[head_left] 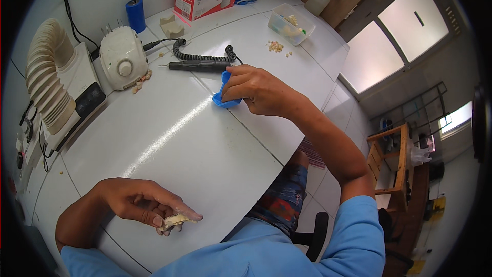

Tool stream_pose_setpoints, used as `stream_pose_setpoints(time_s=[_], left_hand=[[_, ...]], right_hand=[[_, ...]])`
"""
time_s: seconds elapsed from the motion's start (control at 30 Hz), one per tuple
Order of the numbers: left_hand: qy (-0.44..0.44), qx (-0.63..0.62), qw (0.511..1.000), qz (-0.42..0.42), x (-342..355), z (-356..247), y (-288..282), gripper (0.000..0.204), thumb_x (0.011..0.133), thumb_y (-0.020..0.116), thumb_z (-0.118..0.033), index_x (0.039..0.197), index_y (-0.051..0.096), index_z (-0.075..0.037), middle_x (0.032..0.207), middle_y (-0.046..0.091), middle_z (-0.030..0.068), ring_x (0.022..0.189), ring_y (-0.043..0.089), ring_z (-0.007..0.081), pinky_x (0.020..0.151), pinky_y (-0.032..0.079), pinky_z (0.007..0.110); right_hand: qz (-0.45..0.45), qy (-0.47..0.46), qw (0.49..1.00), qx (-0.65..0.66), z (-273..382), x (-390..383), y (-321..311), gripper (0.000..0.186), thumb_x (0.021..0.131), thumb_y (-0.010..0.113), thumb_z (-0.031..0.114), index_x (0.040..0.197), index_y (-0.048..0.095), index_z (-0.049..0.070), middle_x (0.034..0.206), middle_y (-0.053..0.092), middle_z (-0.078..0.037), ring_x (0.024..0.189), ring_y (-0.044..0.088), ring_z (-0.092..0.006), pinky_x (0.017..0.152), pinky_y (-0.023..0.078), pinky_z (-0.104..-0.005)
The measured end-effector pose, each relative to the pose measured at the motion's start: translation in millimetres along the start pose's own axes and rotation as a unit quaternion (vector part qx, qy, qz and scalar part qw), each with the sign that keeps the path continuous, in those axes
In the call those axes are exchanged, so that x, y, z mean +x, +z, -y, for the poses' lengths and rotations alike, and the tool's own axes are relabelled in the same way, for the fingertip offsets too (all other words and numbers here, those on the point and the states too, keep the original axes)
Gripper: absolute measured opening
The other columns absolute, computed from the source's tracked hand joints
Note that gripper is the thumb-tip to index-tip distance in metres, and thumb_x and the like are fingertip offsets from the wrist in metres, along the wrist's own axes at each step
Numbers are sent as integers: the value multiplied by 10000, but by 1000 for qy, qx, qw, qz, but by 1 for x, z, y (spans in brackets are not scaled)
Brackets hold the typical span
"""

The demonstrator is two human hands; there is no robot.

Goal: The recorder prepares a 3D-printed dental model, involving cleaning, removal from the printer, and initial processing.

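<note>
My left hand (148,205) is closed low over the near left of the white table. Between its thumb and fingers is a cream dental piece (176,220) with a bumpy, tooth-like edge. Farther off, my right hand (259,90) reaches across to a small open blue case (224,101), whose raised lid stands by the knuckles. The fingers of that hand are curled, with the tips down inside the case; whatever they may pinch is hidden. Just beyond the case lies a black rotary handpiece (200,65) with a thin metal tip, joined to a coiled cord.
A white control box (123,59) with a knob and a ribbed extraction hose (48,74) occupy the left side. At the back are a blue cylinder (135,14), glove and mask boxes (205,2), a clear tub (291,24) and loose tooth-like bits (275,46).
</note>
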State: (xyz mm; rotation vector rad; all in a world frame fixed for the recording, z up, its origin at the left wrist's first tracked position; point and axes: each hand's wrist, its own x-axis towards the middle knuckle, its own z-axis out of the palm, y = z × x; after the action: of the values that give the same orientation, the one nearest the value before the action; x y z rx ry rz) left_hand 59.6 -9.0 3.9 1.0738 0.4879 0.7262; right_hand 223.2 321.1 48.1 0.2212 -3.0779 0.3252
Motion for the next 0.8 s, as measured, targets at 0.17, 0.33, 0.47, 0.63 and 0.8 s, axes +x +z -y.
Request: stream_pose_setpoints(time_s=[0.17, 0.33, 0.47, 0.63, 0.8], left_hand=[[2, -34, 999, 1, 0, 0, 0, 568, 930, 606, 88, 1490, 517, 54, 1432, 608, 233, 1064, 724, 238, 724, 582, 299], [-38, 7, 999, 15, 1, -7, -1, 564, 937, 597, 80, 1494, 520, 48, 1359, 639, 233, 1093, 706, 238, 734, 584, 299], [-34, -7, 999, 7, 0, -6, 0, 557, 947, 593, 67, 1498, 518, 47, 1318, 653, 222, 1077, 702, 238, 745, 585, 298], [-7, -29, 999, 15, -2, -2, 2, 545, 962, 588, 51, 1502, 515, 46, 1308, 651, 230, 1015, 706, 222, 733, 582, 300], [5, -22, 1000, 6, 5, -2, -2, 533, 961, 602, 43, 1490, 527, 49, 1252, 669, 230, 929, 718, 207, 679, 562, 280]], right_hand=[[-133, -104, 986, -6, -2, -8, 11, 310, 652, 679, -204, 816, 744, 50, 852, 720, -39, 921, 625, -236, 1010, 521, -368], [-64, -117, 991, -9, -1, -18, 1, 294, 670, 697, -179, 833, 735, 62, 908, 720, -41, 1025, 651, -253, 1127, 496, -433], [-73, -146, 986, 32, 5, -39, -1, 250, 636, 658, -180, 738, 677, 48, 802, 661, -38, 897, 635, -230, 1167, 468, -449], [-5, -129, 990, 55, 16, -75, -13, 283, 640, 651, -203, 758, 695, 50, 790, 672, -44, 872, 660, -244, 1214, 442, -494], [20, -78, 992, 102, 8, -73, -25, 338, 684, 711, -159, 878, 776, 111, 959, 775, -5, 979, 713, -197, 1177, 470, -550]])
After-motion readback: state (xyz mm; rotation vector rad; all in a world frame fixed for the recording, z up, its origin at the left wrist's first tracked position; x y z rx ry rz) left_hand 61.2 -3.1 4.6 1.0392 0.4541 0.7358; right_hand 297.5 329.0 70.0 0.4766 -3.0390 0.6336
